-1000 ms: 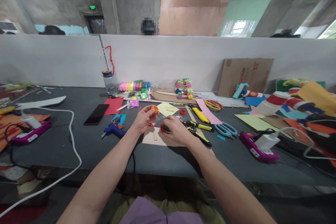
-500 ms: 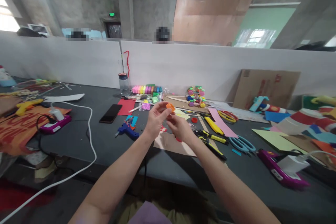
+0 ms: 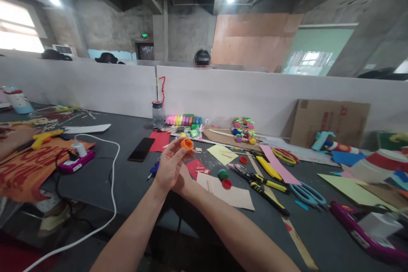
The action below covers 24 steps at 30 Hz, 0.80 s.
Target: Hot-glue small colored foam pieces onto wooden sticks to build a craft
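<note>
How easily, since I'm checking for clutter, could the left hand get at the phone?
Probably easily: the phone lies nearby, uncovered on the table, though the left hand holds an orange cap.

The head camera faces across the table (image 3: pixel 127 178)

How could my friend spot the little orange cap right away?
Start at the big dark table and find the bare left hand over its middle. The orange cap is up at that hand's fingers, its round hollow showing. The two red caps to the right are unheld; this one is orange and held.
</note>
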Tool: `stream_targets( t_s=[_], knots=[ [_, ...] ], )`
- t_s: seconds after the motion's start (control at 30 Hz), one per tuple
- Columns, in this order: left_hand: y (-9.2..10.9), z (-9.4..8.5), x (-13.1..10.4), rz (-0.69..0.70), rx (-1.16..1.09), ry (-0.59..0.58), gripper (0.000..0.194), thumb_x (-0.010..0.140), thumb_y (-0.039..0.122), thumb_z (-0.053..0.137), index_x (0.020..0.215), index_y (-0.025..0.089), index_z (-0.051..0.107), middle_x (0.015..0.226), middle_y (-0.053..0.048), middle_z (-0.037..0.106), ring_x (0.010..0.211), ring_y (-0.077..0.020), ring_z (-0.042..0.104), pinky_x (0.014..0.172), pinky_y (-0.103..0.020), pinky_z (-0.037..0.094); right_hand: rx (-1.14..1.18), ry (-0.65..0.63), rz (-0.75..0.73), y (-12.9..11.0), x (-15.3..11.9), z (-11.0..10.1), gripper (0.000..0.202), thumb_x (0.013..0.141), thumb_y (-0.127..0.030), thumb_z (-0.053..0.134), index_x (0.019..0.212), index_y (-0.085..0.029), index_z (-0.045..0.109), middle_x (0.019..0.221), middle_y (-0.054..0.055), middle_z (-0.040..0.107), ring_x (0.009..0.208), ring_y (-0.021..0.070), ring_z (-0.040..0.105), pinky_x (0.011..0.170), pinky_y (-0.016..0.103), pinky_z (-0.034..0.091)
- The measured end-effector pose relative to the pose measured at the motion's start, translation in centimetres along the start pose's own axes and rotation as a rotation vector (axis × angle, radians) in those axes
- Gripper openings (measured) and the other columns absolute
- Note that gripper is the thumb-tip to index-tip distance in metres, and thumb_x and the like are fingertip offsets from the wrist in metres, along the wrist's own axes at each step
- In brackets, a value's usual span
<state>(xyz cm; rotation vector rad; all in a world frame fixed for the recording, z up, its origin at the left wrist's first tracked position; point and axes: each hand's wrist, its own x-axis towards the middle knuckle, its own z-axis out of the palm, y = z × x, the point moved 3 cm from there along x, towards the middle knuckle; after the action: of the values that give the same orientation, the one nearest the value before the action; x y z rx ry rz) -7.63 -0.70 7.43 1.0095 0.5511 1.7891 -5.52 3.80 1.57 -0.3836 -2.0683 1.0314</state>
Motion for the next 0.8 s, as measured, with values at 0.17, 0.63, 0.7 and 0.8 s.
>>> stream_targets(
  t_s=[0.17,0.63,0.7,0.8],
  knots=[
    [0.9,0.3,-1.0,0.048,-0.032,-0.027,0.032,0.075,0.036,0.069,0.103,0.023,0.063,0.097,-0.004,0.067,0.077,-0.0157,0.066,0.074,-0.030,0.052,-0.423,0.266,0.230,-1.0,-3.0,-6.4,0.011,0.071,-0.025,0.060,0.080,-0.018,0.060,0.082,0.009,0.062,0.082,0.0256,0.058,0.071,0.038,0.047],
    [-7.8,-1.6,2.1,-0.410,-0.215,0.054,0.027,0.076,0.035,0.067,0.092,0.013,0.065,0.079,-0.005,0.068,0.064,-0.0118,0.063,0.061,-0.024,0.049,0.556,0.547,0.348,-2.0,-11.3,-14.4,0.039,0.080,-0.053,0.056,0.092,-0.016,0.062,0.082,0.004,0.064,0.055,0.0118,0.051,0.046,0.025,0.042],
    [-8.2,-2.3,2.0,-0.438,-0.148,0.062,0.027,0.074,0.031,0.069,0.095,0.013,0.065,0.078,-0.005,0.068,0.064,-0.0130,0.064,0.059,-0.023,0.049,0.605,0.508,0.325,-2.4,-11.2,-14.0,0.039,0.080,-0.053,0.058,0.091,-0.016,0.063,0.083,0.005,0.064,0.056,0.0115,0.052,0.047,0.025,0.042],
    [-8.2,-3.1,2.0,-0.426,-0.108,0.093,0.025,0.073,0.027,0.070,0.093,0.013,0.066,0.079,-0.005,0.069,0.065,-0.0135,0.065,0.057,-0.023,0.048,0.623,0.474,0.301,-2.8,-11.0,-13.7,0.040,0.081,-0.054,0.057,0.086,-0.015,0.064,0.079,0.005,0.064,0.053,0.0107,0.051,0.047,0.024,0.041]
  ],
)
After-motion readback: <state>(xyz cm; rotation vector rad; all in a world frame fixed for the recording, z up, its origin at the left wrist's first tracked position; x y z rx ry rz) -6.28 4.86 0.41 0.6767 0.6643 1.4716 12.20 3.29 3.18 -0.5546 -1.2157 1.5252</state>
